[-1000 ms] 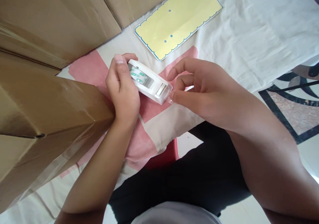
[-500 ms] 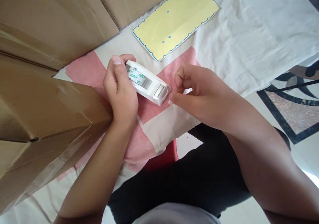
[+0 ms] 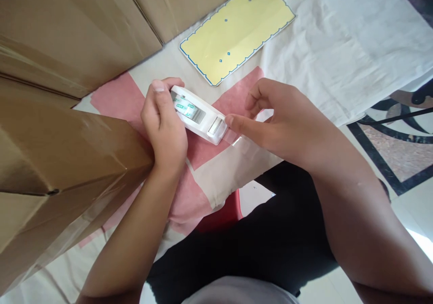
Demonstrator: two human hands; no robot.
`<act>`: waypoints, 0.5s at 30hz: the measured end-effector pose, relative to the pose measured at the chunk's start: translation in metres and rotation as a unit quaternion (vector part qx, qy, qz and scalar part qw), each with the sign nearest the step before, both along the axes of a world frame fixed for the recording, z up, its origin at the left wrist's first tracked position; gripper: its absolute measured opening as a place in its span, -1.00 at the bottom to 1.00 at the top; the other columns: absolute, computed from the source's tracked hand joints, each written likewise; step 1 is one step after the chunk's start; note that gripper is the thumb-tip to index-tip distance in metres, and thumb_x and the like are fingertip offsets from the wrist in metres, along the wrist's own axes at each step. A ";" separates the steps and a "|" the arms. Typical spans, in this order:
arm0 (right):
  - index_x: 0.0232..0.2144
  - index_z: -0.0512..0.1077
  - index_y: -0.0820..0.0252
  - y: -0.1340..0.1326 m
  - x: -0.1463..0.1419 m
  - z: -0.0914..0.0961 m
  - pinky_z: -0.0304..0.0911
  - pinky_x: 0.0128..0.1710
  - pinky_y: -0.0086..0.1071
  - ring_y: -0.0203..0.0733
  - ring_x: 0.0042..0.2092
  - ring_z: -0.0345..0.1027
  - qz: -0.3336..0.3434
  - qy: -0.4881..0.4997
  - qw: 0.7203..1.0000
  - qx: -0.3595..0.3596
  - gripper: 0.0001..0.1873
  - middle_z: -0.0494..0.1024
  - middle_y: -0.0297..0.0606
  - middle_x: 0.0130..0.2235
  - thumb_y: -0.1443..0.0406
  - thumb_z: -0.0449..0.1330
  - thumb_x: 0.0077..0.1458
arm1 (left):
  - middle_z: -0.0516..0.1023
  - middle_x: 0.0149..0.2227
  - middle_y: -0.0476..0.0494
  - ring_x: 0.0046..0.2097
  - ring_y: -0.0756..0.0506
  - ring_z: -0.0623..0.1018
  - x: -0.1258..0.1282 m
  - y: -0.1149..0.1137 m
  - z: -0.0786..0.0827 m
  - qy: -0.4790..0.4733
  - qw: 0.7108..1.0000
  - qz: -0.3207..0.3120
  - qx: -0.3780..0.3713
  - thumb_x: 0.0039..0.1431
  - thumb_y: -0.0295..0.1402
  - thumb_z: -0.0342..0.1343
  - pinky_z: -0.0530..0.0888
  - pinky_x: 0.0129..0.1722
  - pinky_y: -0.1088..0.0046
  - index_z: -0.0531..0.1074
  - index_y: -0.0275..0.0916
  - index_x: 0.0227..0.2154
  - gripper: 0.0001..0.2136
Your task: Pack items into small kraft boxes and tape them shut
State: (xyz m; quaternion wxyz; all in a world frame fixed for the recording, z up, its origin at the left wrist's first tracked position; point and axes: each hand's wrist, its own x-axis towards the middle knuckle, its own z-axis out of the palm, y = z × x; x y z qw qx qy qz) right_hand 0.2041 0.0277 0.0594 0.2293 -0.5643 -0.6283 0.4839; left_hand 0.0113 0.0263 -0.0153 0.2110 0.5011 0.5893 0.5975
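My left hand (image 3: 164, 122) is wrapped round the back end of a white tape dispenser (image 3: 199, 113) with a green-printed roll inside. The dispenser lies slanted over a pink and white cloth (image 3: 219, 168). My right hand (image 3: 277, 119) is at the dispenser's cutter end, thumb and fingers pinched on a short strip of clear tape (image 3: 241, 142) that stretches out from the cutter toward me.
Brown cardboard boxes (image 3: 61, 150) sealed with tape fill the left side and the back. A yellow sheet with a blue scalloped border (image 3: 237, 31) lies behind the dispenser. White cloth (image 3: 345, 42) spreads to the right; patterned floor (image 3: 392, 146) shows beyond it.
My right hand went from hovering curled beside the cutter to gripping the tape end, and a short clear strip is now drawn out. The left hand stayed on the dispenser.
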 end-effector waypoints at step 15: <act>-0.35 0.41 0.09 0.007 -0.007 -0.012 0.15 -0.42 -0.34 -0.17 -0.31 0.33 0.081 -0.013 0.996 -0.044 -0.70 0.46 -0.31 -0.38 0.14 0.44 0.06 | 0.57 -0.29 -0.07 -0.24 -0.06 0.52 0.001 -0.005 0.006 -0.016 0.999 0.007 -0.042 0.43 -0.03 -0.09 0.43 -0.24 0.40 0.59 -0.11 -0.22 -0.60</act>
